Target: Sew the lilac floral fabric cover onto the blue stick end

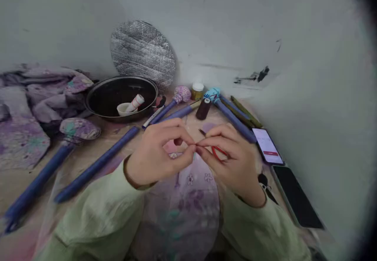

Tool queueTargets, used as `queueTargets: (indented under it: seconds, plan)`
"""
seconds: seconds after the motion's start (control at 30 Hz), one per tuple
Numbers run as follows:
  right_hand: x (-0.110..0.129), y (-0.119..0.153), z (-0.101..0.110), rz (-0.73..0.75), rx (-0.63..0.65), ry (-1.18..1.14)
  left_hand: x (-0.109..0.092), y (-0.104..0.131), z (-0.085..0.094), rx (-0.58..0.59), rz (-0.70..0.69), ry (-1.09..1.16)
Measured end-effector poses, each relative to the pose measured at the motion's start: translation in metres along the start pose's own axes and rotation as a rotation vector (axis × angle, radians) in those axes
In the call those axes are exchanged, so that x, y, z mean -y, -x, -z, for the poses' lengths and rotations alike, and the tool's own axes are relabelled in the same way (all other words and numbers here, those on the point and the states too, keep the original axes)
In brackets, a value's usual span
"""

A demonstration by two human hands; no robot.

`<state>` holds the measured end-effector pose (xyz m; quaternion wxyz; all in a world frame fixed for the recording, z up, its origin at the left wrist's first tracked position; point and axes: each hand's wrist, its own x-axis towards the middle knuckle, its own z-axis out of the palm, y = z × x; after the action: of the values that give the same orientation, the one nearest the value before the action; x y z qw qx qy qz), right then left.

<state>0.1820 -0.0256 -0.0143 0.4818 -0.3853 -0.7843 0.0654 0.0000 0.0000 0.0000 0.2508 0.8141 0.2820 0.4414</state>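
Note:
My left hand (pixel 166 151) and my right hand (pixel 232 155) meet in the middle, thumb and forefinger pinched on each, tips nearly touching. Whatever lies between the fingertips is too small to make out. Beneath them spreads a pale purple cloth (pixel 188 214) with flower outlines and teal marks. Partly hidden by my right hand are red-handled scissors (pixel 218 153), their dark tip pointing up and left. A dark spool of thread (pixel 202 111) stands just beyond my fingers.
A black pan (pixel 97 100) at the back left holds a white cup and a roll. Blue sticks (pixel 97 164), some with cloth-wrapped heads, lie on both sides. A small jar (pixel 197 91) stands near the wall. Two phones (pixel 268 145) (pixel 297 196) lie at right; crumpled cloth (pixel 50 88) at left.

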Motion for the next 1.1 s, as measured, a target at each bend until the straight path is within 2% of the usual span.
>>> queueTargets:
  seconds: [0.2,0.33,0.6,0.77,0.83,1.0,1.1]
  plan:
    - [0.000,0.003,0.003,-0.154,-0.036,-0.164,-0.004,-0.004,-0.001,0.073,0.125,0.066]
    - [0.000,0.005,0.002,-0.258,-0.053,-0.301,0.000,-0.005,-0.006,0.138,0.100,0.149]
    - [0.000,0.005,-0.002,-0.368,-0.155,-0.547,0.009,-0.004,-0.014,0.116,0.106,0.283]
    - [-0.003,0.006,-0.005,-0.442,-0.132,-0.670,0.009,-0.004,-0.014,0.142,0.139,0.299]
    - [-0.005,0.008,-0.005,-0.448,-0.137,-0.748,0.009,-0.003,-0.013,0.142,0.176,0.332]
    - [-0.004,0.008,-0.004,-0.476,-0.112,-0.974,0.007,-0.002,-0.012,0.156,0.367,0.495]
    - [-0.002,0.005,-0.004,-0.483,-0.093,-1.060,0.006,-0.002,-0.011,0.155,0.419,0.519]
